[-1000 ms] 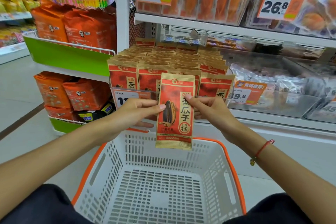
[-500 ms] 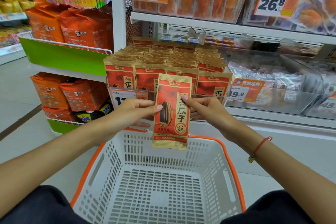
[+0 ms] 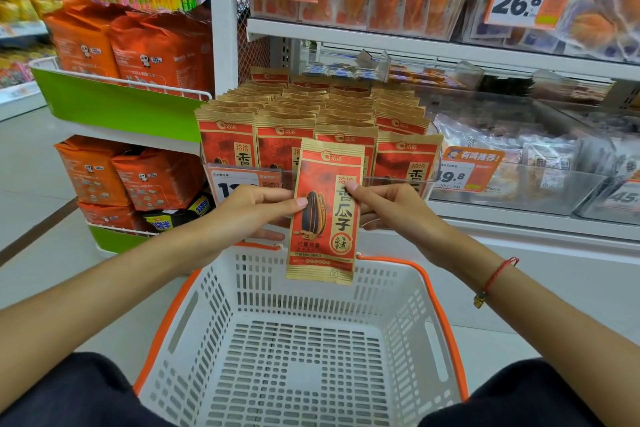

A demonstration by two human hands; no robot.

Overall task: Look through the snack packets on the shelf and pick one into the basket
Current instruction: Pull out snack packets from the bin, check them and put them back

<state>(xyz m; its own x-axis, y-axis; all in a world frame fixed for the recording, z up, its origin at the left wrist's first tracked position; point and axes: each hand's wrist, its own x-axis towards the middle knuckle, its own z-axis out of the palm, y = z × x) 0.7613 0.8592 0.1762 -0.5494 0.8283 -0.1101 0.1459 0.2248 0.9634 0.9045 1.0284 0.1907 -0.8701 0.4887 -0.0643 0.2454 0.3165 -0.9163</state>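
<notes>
Here I have the white basket (image 3: pixel 408 291) with its orange rim directly below me, nothing showing in it, and the shelf (image 3: pixel 519 218) of packets just beyond its far edge. The rows of red-and-tan snack packets (image 3: pixel 311 114) stand upright in a clear tray at the shelf's front edge. I hold one seed packet (image 3: pixel 325 215) upright in front of them, its bottom edge over the basket's far rim. My left hand (image 3: pixel 249 215) pinches its left edge and my right hand (image 3: pixel 388 208) pinches the right edge. I judge it light, thin and crinkly, a little slick, so the side seams are the best hold. Since a second ago it sits slightly lower and the shelf looks closer; both pinches are unchanged.
</notes>
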